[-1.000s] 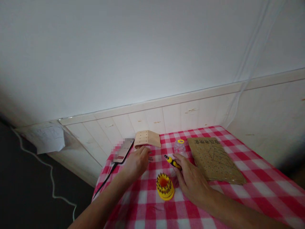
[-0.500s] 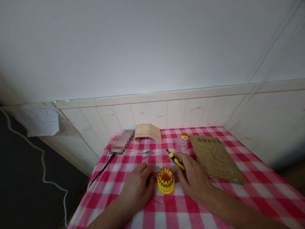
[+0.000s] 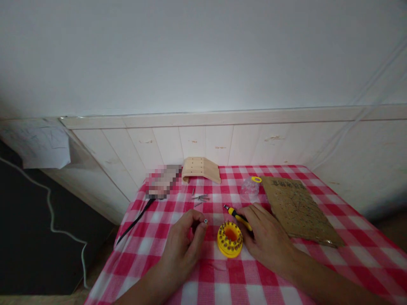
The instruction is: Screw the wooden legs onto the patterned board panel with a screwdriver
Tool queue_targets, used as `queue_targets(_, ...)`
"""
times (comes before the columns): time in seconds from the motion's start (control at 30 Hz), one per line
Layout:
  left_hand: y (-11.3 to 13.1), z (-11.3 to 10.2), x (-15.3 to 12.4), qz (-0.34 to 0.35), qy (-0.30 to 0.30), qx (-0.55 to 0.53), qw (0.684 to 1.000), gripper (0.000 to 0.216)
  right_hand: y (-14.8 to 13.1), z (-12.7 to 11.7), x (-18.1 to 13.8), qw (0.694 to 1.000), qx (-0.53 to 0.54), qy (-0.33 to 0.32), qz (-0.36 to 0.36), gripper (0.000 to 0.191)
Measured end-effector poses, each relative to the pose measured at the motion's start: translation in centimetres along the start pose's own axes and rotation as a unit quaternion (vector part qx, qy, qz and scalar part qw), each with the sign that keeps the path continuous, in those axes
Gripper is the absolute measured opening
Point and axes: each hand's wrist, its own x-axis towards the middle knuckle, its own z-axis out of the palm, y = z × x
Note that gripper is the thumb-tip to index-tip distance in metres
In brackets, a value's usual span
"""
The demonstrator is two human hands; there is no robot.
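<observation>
Between the thumb and forefinger of my left hand (image 3: pixel 184 241) is a small metal piece (image 3: pixel 205 221) with a round, dark-centred end facing up. My right hand (image 3: pixel 269 233) rests on the table, closed on a yellow-and-black screwdriver (image 3: pixel 239 217), whose metal tip points up and left. A yellow ring-shaped bit holder (image 3: pixel 230 248) stands upright between my hands, with several metal bits around its rim and an orange-red inside. Beyond my left hand lie several thin metal screws or nails (image 3: pixel 202 198), along with a short metal rod (image 3: pixel 193 191).
A bent wooden piece (image 3: pixel 200 168) with small holes stands by the wall. Left of it, a blurred-out flat object (image 3: pixel 163 184) has a black strap (image 3: pixel 135 222). A clear plastic cover (image 3: pixel 249 188) with a yellow loop sits beside a brown cardboard sheet (image 3: pixel 302 212) on the checked tablecloth (image 3: pixel 222 292).
My left fingers have lifted and turned, and the small metal piece now shows in their pinch. The right hand still holds the screwdriver. The camera view has shifted slightly.
</observation>
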Motion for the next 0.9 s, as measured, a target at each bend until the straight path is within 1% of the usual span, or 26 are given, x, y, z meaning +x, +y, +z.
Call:
queue_targets(0.13, -0.4, 0.1, -0.2, -0.026, -0.004, 0.004, 1.000, 0.020, 0.0, 0.0, 0.1, 1.000, -0.015, 0.003, 0.006, 0.006)
queue_targets(0.27, -0.8, 0.1, -0.2, -0.036, -0.018, 0.015, 0.999, 0.020, -0.1, 0.0, 0.2, 1.000, -0.021, 0.005, 0.012, 0.006)
queue_targets(0.47, -0.6, 0.1, -0.3, -0.036, -0.018, 0.015, 0.999, 0.018, -0.2, -0.2, 0.3, 1.000, -0.005, 0.010, 0.014, 0.008)
queue_targets(0.6, -0.7, 0.3, -0.5, -0.040, -0.024, 0.010, 0.999, 0.019, -0.2, -0.7, 0.3, 0.997, 0.042, 0.067, -0.012, 0.012)
queue_targets(0.77, -0.9, 0.6, -0.7, -0.021, -0.021, 0.038, 0.999, 0.015, -0.5, -1.5, 0.3, 0.979, 0.132, 0.146, -0.049, 0.016)
queue_targets(0.83, -0.8, 0.6, -0.7, -0.010, -0.023, 0.042, 0.999, 0.014, -0.6, -1.6, 0.3, 0.972, 0.161, 0.163, -0.057, 0.017)
queue_targets(0.9, -0.6, 0.5, -0.7, -0.003, -0.028, 0.048, 0.998, 0.014, -0.7, -1.6, 0.3, 0.966, 0.182, 0.164, -0.075, 0.019)
